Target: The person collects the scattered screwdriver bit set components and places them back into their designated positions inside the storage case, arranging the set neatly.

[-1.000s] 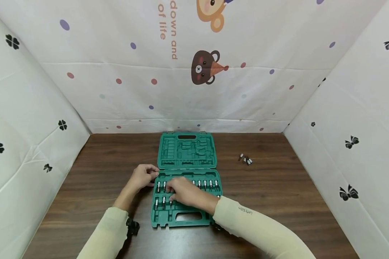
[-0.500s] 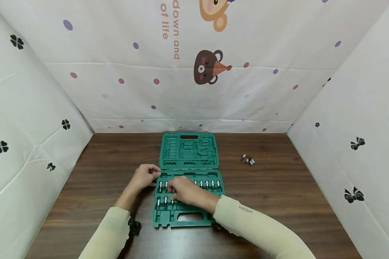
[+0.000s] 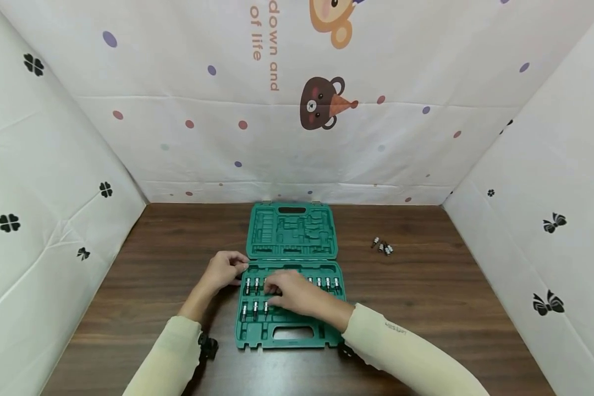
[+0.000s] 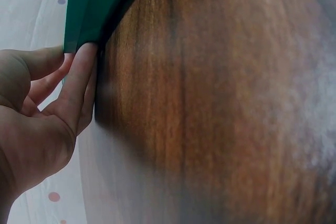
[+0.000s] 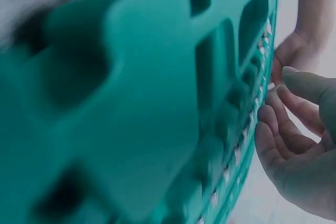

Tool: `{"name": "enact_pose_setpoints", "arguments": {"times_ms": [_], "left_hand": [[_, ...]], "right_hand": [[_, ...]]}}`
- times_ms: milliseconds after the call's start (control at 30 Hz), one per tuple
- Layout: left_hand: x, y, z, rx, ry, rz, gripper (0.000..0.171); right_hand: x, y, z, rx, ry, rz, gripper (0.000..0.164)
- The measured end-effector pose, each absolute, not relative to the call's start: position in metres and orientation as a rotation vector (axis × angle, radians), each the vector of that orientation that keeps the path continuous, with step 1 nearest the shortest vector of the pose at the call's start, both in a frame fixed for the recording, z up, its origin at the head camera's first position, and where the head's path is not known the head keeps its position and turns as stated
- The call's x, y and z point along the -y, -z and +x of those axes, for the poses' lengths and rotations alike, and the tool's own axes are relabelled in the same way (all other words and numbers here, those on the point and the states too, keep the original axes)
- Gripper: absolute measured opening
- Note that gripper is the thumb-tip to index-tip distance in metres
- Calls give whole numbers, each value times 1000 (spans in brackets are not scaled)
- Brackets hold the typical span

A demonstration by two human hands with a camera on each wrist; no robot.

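An open green plastic socket case (image 3: pixel 291 344) lies on the table, its lid leaning back behind the base. Silver bit sockets (image 3: pixel 255 311) stand in two rows in the base. My left hand (image 3: pixel 224 269) grips the case's left edge near the hinge; in the left wrist view thumb and fingers pinch the green corner. Over the rows hovers my right hand (image 3: pixel 294 294), its fingers loosely bent, near the third socket (image 3: pixel 265 308) of the front row. In the right wrist view the right hand (image 5: pixel 304 129) shows nothing between thumb and fingers. It hides the middle of both rows.
Several loose bit sockets (image 3: pixel 382 247) lie on the brown wooden table (image 3: pixel 401 308) to the right of the case. White patterned cloth walls (image 3: pixel 178 148) enclose the back and sides. Both wrists carry cameras.
My right hand has drawn back slightly to the right, uncovering more of the front row's third socket. The left hand stays on the case edge. The whole view has shifted slightly.
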State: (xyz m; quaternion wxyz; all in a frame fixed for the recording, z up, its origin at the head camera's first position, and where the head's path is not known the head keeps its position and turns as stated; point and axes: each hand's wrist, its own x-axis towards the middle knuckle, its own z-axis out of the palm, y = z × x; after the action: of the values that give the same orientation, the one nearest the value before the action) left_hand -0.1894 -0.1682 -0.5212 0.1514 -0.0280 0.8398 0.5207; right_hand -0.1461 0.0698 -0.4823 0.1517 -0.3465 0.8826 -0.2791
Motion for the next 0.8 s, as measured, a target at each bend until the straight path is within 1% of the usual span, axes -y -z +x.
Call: {"name": "enact_pose_setpoints", "arguments": {"times_ms": [200, 800], "left_hand": [[168, 522, -190, -2412, -1494, -88, 15], [169, 522, -188, -2415, -1508, -74, 16]], "right_hand": [[-98, 474, -147, -2532, 905, -946, 19], [-182, 459, -162, -2700, 1184, -627, 27]]}}
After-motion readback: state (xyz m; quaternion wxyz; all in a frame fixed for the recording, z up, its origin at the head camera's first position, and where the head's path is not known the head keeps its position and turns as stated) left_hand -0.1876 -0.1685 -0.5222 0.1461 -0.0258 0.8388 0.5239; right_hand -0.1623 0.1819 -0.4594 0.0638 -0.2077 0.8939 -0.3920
